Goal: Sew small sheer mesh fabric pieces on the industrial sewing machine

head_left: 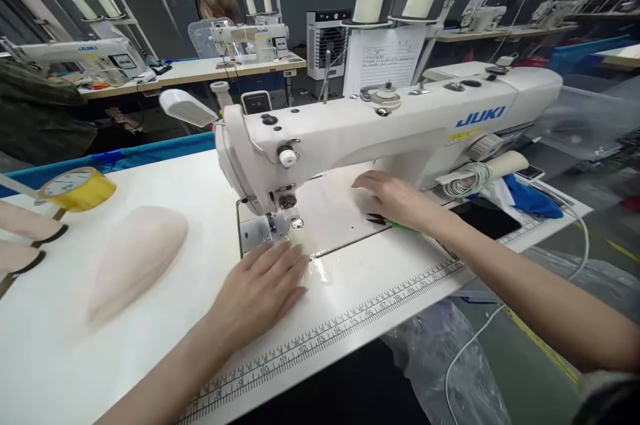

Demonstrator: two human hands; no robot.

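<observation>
My left hand (267,278) lies flat on the white table, fingers stretched toward the presser foot (273,224) of the sewing machine (345,138). Clear tape with a glossy sheen (321,272) is beside its fingertips. Under the machine's arm, my right hand (395,197) rests over the bed, its fingers loosely extended and partly hidden. Dark-tipped thread snips (377,219) with a bit of green lie beneath that palm; no grip on them is visible. A blurred beige moulded foam cup (140,255) lies on the table at left.
A yellow tape roll (79,189) is at the left edge, near beige rolls (25,225). A ruler strip (320,344) runs along the front edge. Coiled cord (467,180) and blue cloth (533,197) lie at right. A person's sleeve (40,108) shows at far left.
</observation>
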